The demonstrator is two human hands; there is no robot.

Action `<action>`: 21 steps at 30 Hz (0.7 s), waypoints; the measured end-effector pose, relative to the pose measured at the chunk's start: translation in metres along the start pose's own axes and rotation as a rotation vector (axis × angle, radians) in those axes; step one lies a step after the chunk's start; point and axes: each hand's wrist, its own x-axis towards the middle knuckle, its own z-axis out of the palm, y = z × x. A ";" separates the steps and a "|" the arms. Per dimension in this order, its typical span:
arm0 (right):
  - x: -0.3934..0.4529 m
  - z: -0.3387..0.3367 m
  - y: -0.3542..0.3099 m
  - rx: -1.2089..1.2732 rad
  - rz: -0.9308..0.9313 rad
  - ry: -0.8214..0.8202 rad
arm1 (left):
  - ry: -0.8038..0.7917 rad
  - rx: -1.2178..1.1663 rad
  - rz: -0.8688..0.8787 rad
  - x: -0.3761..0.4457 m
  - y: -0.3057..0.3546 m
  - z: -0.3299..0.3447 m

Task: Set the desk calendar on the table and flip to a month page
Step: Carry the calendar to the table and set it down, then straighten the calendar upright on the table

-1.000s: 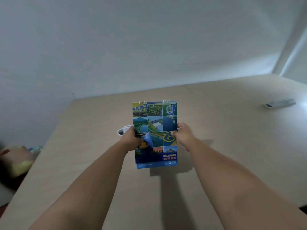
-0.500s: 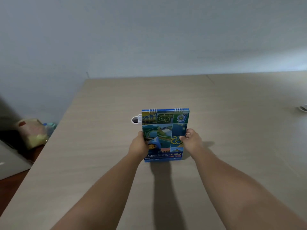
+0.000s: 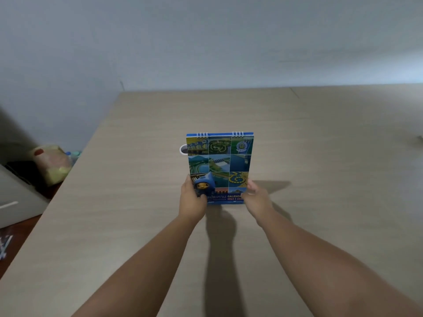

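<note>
A spiral-bound desk calendar (image 3: 219, 163) with a blue cover of photo tiles stands upright on the beige table (image 3: 320, 179), its cover facing me and its lower edge at the table surface. My left hand (image 3: 192, 197) grips its lower left edge. My right hand (image 3: 256, 197) holds its lower right edge, fingers partly spread against the side. The spiral binding runs along the top.
A white mug (image 3: 183, 149) peeks out behind the calendar's left side. Off the table's left edge lie a yellow plastic bag (image 3: 53, 163) and a white box (image 3: 16, 200). A pale wall rises behind the table's far edge.
Both hands have slid down to the calendar's bottom corners as it came down onto the table. The view has tilted down and left.
</note>
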 end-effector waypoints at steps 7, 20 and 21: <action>0.007 -0.015 0.000 0.036 0.002 -0.088 | -0.020 -0.123 -0.107 -0.018 0.004 -0.002; 0.006 -0.024 0.005 0.019 -0.038 -0.095 | 0.011 -0.202 -0.186 -0.027 0.011 -0.004; 0.008 -0.024 0.005 0.022 -0.033 -0.092 | 0.014 -0.211 -0.192 -0.027 0.012 -0.004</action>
